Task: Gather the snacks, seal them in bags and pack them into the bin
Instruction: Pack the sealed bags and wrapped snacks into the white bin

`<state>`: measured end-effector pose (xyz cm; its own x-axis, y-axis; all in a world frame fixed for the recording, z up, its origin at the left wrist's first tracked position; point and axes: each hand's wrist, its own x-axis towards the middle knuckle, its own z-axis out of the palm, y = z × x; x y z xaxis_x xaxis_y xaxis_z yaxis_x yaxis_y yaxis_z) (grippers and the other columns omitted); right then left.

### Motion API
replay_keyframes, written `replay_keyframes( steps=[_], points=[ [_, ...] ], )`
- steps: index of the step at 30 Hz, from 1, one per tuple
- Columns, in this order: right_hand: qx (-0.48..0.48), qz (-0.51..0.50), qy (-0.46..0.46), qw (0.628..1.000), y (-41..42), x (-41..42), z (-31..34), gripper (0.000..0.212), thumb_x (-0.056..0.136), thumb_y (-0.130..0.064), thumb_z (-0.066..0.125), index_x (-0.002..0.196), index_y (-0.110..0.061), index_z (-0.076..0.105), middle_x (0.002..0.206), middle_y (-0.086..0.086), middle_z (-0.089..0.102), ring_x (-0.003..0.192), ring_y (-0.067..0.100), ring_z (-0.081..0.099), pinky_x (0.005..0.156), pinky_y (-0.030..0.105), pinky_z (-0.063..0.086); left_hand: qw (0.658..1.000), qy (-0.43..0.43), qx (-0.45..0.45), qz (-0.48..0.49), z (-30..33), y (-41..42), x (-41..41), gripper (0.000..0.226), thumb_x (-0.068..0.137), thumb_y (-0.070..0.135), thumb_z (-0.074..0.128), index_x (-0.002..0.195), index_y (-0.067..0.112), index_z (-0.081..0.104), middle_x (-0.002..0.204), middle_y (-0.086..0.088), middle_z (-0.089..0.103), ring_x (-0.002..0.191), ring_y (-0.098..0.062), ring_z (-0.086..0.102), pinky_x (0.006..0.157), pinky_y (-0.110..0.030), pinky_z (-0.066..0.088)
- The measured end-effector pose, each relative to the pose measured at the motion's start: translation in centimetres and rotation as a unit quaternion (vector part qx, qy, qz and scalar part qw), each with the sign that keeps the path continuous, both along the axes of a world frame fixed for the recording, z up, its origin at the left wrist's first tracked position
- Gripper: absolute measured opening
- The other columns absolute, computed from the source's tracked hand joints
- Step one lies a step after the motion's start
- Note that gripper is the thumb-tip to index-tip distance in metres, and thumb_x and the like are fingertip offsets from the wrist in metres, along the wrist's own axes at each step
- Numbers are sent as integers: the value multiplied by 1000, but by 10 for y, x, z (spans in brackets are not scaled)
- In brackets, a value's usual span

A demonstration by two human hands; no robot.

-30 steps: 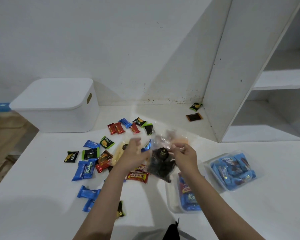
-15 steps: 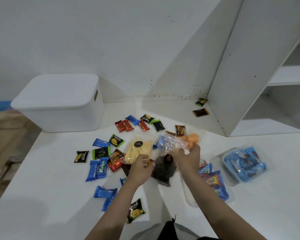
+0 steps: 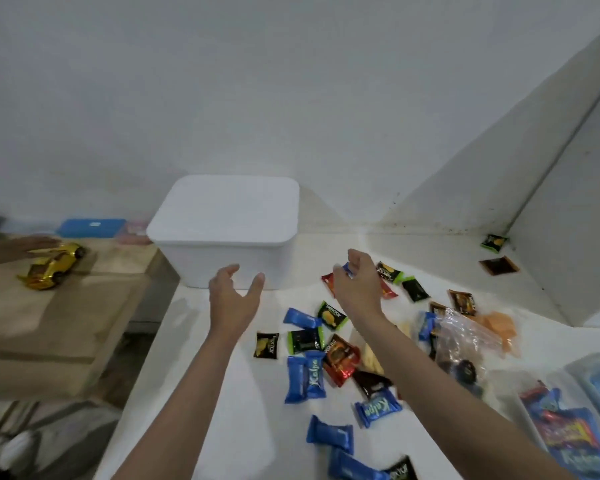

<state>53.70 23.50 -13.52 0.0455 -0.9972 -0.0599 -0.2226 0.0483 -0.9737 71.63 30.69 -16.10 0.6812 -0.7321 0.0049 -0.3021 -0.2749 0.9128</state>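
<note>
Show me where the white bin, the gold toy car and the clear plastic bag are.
white bin [image 3: 227, 216]: head view, middle of its closed lid.
gold toy car [image 3: 53, 266]: head view, on its roof.
clear plastic bag [image 3: 465, 336]: head view, on its crumpled upper part.

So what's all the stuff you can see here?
Bin: one, white, lid on, back of the table.
Table: one, white.
Loose snacks: many; blue, red, green and black wrappers, scattered right of the bin.
Corner snacks: two, green and brown, far right by the shelf.
Clear bag: one, dark snacks inside, right side.
Filled bags: two at least, mostly blue, bottom right.
Toy car: one, gold, on the brown surface at left.
Another person's hand: one, by the car.
Left hand: open, near the bin.
Right hand: fingers curled, above the snacks.
</note>
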Motion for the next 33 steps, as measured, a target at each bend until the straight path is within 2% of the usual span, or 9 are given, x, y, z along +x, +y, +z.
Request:
replay_keyframes(
  steps=[6, 11, 13, 15, 18, 24, 28, 30, 33],
  points=[
    [1, 16, 46, 999, -55, 92, 16, 56, 92, -27, 54, 142, -11, 33, 146, 6, 37, 132, 22, 40, 98, 25, 35, 981, -111, 40, 152, 28, -28, 120, 75, 80, 47, 68, 136, 9, 36, 140, -19, 33, 129, -35, 35, 104, -45, 38],
    [63, 12, 149, 987, -107, 145, 15, 60, 92, -38, 51, 133, 1, 31, 138, 15, 40, 120, 32, 48, 85, 33, 41, 974, -110, 141, 142, 25, -78, 189, 89, 84, 56, 58, 143, 0, 23, 148, -24, 25, 133, -42, 30, 102, -51, 37],
    [84, 19, 197, 977, -121, 158, 7, 64, 93, -42, 47, 133, 4, 29, 136, 18, 44, 121, 35, 49, 89, 37, 42, 969, -98, 178, 142, 16, -98, 208, 88, 85, 59, 53, 142, 0, 24, 146, -23, 30, 131, -42, 34, 101, -52, 36],
    [80, 11, 225, 971, -127, 165, -5, 61, 95, -43, 44, 130, 6, 34, 127, 18, 54, 114, 33, 54, 80, 33, 42, 968, -83, 184, 149, 2, -112, 221, 85, 85, 60, 50, 140, 0, 28, 141, -22, 40, 124, -42, 44, 99, -52, 41],
    [38, -34, 238, 970, -131, 166, -21, 57, 94, -46, 48, 122, 4, 44, 113, 16, 61, 102, 32, 59, 69, 30, 39, 975, -80, 101, 182, -19, -117, 226, 74, 82, 53, 53, 136, 3, 39, 131, -18, 53, 113, -37, 57, 93, -47, 50],
    [-53, -85, 141, 985, -128, 164, -29, 56, 90, -46, 54, 127, -4, 45, 109, 9, 63, 97, 26, 62, 76, 32, 50, 981, -33, -78, 172, -25, -104, 224, 66, 84, 43, 63, 134, 4, 41, 131, -11, 55, 119, -25, 55, 99, -36, 49],
    [-121, -81, 70, 987, -111, 161, -15, 48, 92, -38, 55, 127, -7, 43, 105, -2, 62, 93, 17, 62, 71, 18, 47, 972, -23, -154, 175, -1, -82, 204, 55, 87, 28, 65, 130, 4, 41, 125, -7, 54, 110, -16, 55, 82, -4, 44],
    [-128, -82, 41, 987, -93, 160, -10, 46, 92, -35, 56, 127, -8, 42, 105, -5, 58, 93, 14, 59, 69, 11, 44, 963, -13, -187, 193, 10, -62, 193, 53, 88, 23, 65, 131, 5, 40, 123, 0, 51, 108, -10, 53, 84, -6, 45],
    [-133, -79, 5, 988, -49, 159, -20, 44, 91, -37, 57, 125, -13, 42, 110, -2, 59, 98, 15, 60, 77, 24, 52, 953, 9, -175, 247, 13, -20, 188, 52, 87, 30, 64, 129, 10, 42, 124, 0, 51, 110, -12, 53, 90, -24, 51]
  ],
)
